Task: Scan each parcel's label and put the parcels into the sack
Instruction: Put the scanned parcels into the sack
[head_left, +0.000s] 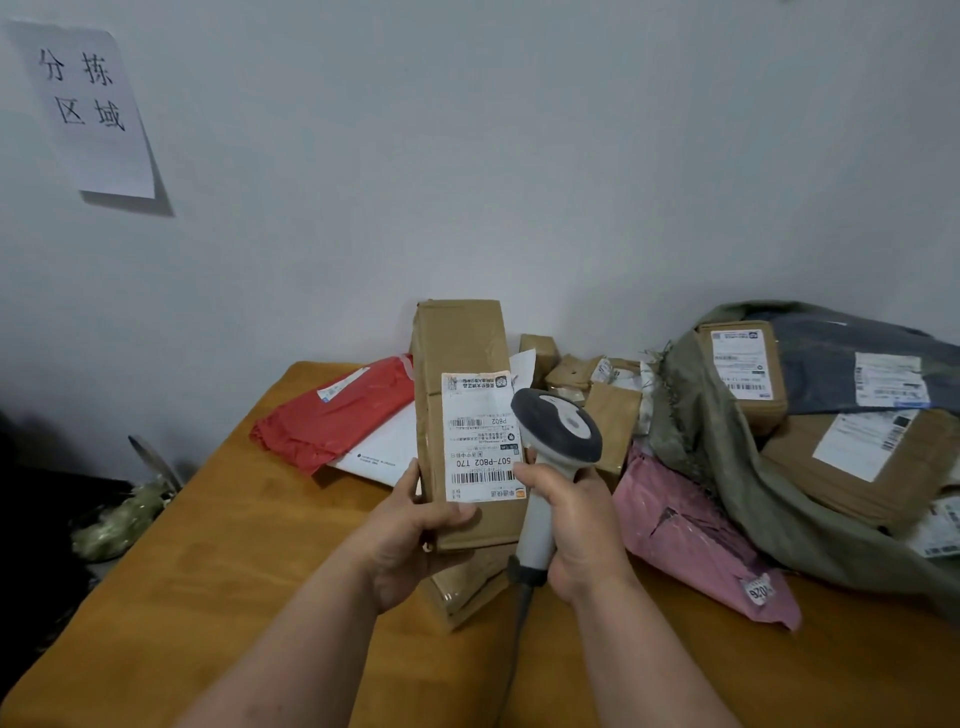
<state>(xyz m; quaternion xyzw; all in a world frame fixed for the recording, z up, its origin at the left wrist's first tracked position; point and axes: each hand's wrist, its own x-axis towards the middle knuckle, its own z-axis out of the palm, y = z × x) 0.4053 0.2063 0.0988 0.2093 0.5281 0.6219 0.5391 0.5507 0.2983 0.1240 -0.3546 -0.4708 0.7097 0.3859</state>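
While we hold the work up over the table, the scene reads as follows.

Table edges: the orange-brown table (208, 561) has its left edge running from the far corner by the wall down toward us; its far edge meets the white wall (519, 182).
Open room: we see bare tabletop to the left of our left forearm and near us; the far and right parts are crowded.
Parcel in hand: a long brown cardboard box (462, 364), raised above the table between our hands.
Long axis: it runs away from us, far end tipped up toward the wall, near end down by our wrists.
Label: the white shipping label (480, 441) faces up at us, its print reading upside down from our side, barcode near our hands.
Left hand (410, 535): we grip the box's lower left edge, thumb across the front face just below the label.
Right hand (576, 525): we wrap our fingers round the handle of the grey-and-white barcode scanner (558, 431); its head sits just beside the label's right edge, cable hanging down.
Far left: a red mailer bag (332, 415) lies over a white envelope (384, 447).
Right: a pink mailer bag (696, 535) lies beside our right hand, touching the grey-green sack (727, 457).
Sack: it lies slumped with its mouth open, labelled cardboard boxes (743, 374) inside.
Behind: small brown parcels (571, 374) are heaped against the wall.
Wall sign: a paper sheet (88, 109) with handwritten characters.
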